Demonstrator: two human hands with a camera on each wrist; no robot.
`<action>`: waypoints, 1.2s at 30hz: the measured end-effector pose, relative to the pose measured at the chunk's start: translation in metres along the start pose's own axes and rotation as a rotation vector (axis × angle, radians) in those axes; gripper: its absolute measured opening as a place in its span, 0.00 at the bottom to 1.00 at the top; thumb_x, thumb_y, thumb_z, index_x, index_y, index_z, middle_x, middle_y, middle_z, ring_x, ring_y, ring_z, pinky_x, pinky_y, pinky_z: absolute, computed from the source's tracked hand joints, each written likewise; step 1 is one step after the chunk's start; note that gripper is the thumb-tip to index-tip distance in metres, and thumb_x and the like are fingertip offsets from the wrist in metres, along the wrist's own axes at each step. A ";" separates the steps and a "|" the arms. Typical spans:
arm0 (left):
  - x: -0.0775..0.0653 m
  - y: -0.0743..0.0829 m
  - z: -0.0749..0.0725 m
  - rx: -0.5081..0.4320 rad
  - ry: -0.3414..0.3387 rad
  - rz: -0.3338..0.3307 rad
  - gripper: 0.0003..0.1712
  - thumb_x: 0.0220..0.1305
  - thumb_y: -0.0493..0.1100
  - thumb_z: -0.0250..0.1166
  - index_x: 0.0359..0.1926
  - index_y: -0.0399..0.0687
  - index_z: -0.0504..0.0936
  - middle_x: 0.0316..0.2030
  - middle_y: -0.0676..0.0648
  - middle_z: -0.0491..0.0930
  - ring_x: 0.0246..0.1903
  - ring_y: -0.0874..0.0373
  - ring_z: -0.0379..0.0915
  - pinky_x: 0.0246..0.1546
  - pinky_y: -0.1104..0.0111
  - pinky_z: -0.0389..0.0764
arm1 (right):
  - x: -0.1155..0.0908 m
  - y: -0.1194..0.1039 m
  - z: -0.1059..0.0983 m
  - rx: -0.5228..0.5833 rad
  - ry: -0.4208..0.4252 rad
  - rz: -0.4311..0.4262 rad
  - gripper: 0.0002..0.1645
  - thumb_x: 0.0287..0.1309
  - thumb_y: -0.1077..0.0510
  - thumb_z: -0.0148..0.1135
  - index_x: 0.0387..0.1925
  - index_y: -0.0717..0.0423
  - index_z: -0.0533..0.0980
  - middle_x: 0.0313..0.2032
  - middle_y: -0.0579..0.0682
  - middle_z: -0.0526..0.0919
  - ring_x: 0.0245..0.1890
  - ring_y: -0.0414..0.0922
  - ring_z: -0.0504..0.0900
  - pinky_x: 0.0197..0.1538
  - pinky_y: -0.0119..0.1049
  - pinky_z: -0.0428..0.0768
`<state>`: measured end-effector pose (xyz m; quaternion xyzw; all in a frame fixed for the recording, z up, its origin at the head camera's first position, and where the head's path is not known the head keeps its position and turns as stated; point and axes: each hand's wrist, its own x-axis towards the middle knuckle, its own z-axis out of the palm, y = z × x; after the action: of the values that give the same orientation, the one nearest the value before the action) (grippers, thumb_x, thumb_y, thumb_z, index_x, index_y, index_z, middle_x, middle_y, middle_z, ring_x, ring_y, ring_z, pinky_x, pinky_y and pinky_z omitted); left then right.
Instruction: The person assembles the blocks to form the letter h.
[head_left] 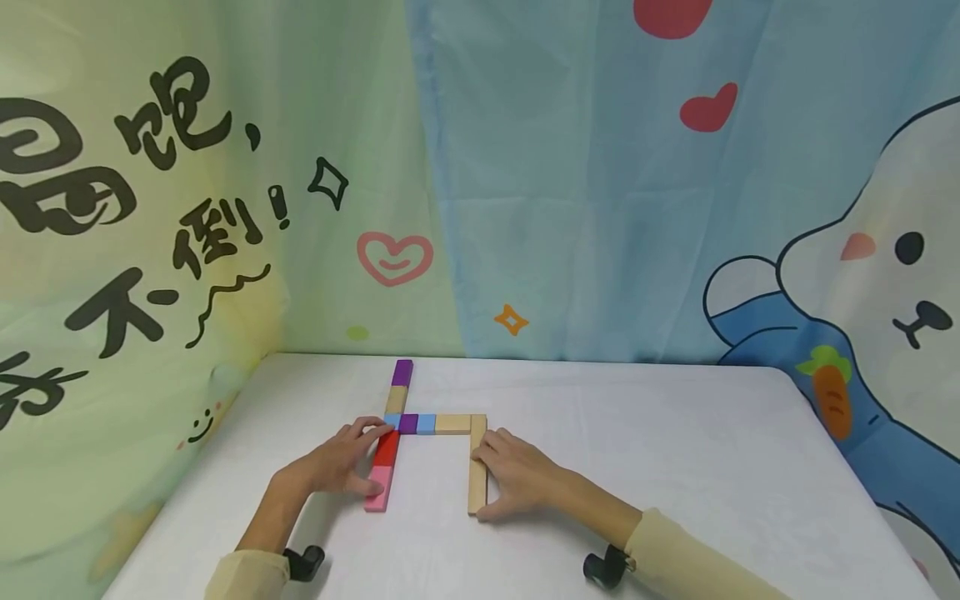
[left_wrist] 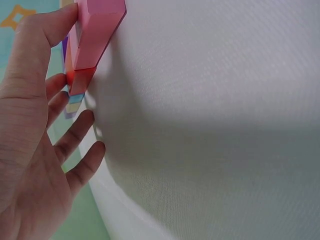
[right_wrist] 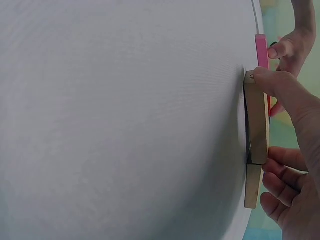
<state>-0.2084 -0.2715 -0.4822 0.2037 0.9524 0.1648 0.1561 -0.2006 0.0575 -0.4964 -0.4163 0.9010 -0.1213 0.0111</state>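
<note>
Flat colored wooden blocks lie in rows on a white tabletop. In the left row are a purple block (head_left: 402,372), a plain block (head_left: 397,400), a red block (head_left: 387,448) and a pink block (head_left: 380,492). My left hand (head_left: 333,460) rests along this row, thumb on the pink block and index finger near the blue block (head_left: 392,420); its other fingers are spread. A crossbar of purple, blue and plain blocks (head_left: 453,424) runs right. My right hand (head_left: 525,475) holds a plain wooden block (right_wrist: 258,122), thumb at its near end, fingers by another plain block (right_wrist: 253,186).
The white table (head_left: 660,450) stretches out to the right of the blocks. A printed curtain (head_left: 555,208) hangs behind the table's back edge and down its left side. Black wrist devices (head_left: 604,568) sit at both sleeves.
</note>
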 end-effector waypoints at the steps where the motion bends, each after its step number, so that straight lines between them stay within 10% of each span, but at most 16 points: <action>1: 0.000 0.000 0.000 -0.001 0.002 0.008 0.52 0.48 0.58 0.74 0.72 0.51 0.60 0.68 0.44 0.58 0.63 0.46 0.60 0.58 0.45 0.76 | 0.000 0.000 0.000 0.000 0.000 0.002 0.44 0.41 0.30 0.70 0.54 0.53 0.75 0.44 0.43 0.70 0.39 0.36 0.63 0.39 0.23 0.68; 25: 0.003 0.000 0.003 0.018 0.001 0.059 0.52 0.50 0.59 0.72 0.72 0.49 0.60 0.67 0.44 0.58 0.60 0.46 0.62 0.57 0.45 0.76 | -0.007 0.002 -0.002 0.045 0.004 0.042 0.44 0.43 0.29 0.68 0.55 0.53 0.75 0.44 0.43 0.70 0.40 0.36 0.64 0.39 0.23 0.68; 36: -0.001 -0.002 0.000 0.036 -0.017 0.031 0.51 0.49 0.59 0.73 0.72 0.51 0.61 0.67 0.45 0.60 0.61 0.47 0.64 0.55 0.46 0.78 | -0.012 0.012 -0.014 0.223 0.110 0.210 0.41 0.55 0.32 0.61 0.60 0.55 0.73 0.50 0.46 0.75 0.50 0.40 0.71 0.48 0.37 0.78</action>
<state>-0.2079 -0.2739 -0.4829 0.2228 0.9505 0.1484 0.1579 -0.2034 0.0771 -0.4870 -0.3086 0.9199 -0.2413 0.0207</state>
